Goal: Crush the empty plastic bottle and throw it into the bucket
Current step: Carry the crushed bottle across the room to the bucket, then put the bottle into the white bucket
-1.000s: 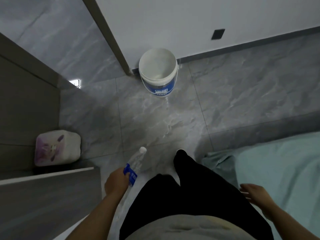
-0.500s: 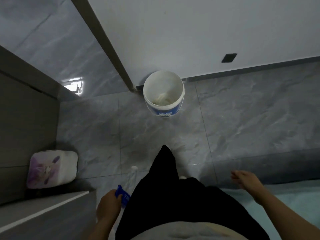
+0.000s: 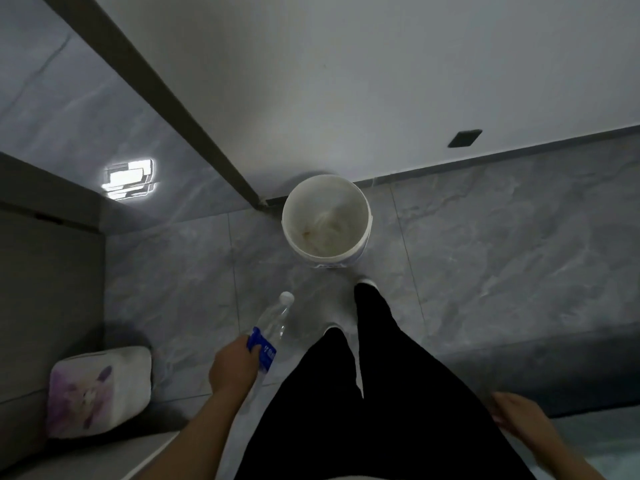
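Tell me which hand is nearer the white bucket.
Left. The left hand, gripping the plastic bottle, is below-left of the bucket; the right hand hangs empty, farther off at lower right.

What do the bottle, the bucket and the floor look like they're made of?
Bottle: thin clear plastic, see-through wall, white cap, blue label. Bucket: likely white opaque plastic, matte, stained inside. Floor: probably glazed or polished stone-look tile, grey veining, grout lines, and it mirrors a lamp.
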Tool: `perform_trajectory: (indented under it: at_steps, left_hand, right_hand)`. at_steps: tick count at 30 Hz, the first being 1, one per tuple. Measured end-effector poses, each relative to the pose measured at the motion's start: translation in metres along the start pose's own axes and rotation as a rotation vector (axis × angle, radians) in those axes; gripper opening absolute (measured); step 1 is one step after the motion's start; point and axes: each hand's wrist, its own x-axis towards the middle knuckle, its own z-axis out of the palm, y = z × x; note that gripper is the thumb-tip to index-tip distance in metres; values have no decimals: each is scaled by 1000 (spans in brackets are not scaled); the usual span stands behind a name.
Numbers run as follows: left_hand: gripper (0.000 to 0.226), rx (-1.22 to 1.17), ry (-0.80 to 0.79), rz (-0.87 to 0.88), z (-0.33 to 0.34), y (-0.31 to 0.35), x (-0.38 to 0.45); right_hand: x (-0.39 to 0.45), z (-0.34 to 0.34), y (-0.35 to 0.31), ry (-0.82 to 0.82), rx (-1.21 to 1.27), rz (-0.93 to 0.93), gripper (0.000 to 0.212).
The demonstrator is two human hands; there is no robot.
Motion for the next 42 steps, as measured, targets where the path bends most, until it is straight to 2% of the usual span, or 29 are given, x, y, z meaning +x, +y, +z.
perform_trajectory:
  at_steps: [6, 11, 17, 21, 27, 30, 33, 37, 42]
  left_hand:
    - [19, -6, -62, -83, -2, 42, 36]
    - [19, -143, -53, -157, -2, 70, 78]
    - [16, -279, -11, -114, 10, 111, 154]
    - [22, -270, -7, -81, 27, 131, 226]
    - [23, -258, -12, -35, 85, 141, 340]
    - [29, -269, -93, -28, 117, 148, 389]
    - [25, -257, -160, 5, 149, 158, 442]
    - [18, -225, -163, 11, 189, 167, 500]
    - [22, -190, -299, 116, 234, 174, 552]
  right_hand:
    - [58, -12, -113, -33, -31, -100, 29]
    - [99, -10, -226, -61, -31, -242, 31]
    - [153, 33, -325, -113, -125, -395, 33]
    - [203, 76, -366, -109, -224, -466, 34]
    - [299, 137, -396, -25, -340, -574, 38]
    - [348, 165, -400, -7, -334, -614, 43]
    - [392, 188, -400, 30, -347, -670, 45]
    - [424, 207, -395, -7, -255, -729, 48]
    - [434, 218, -387, 89, -102, -860, 41]
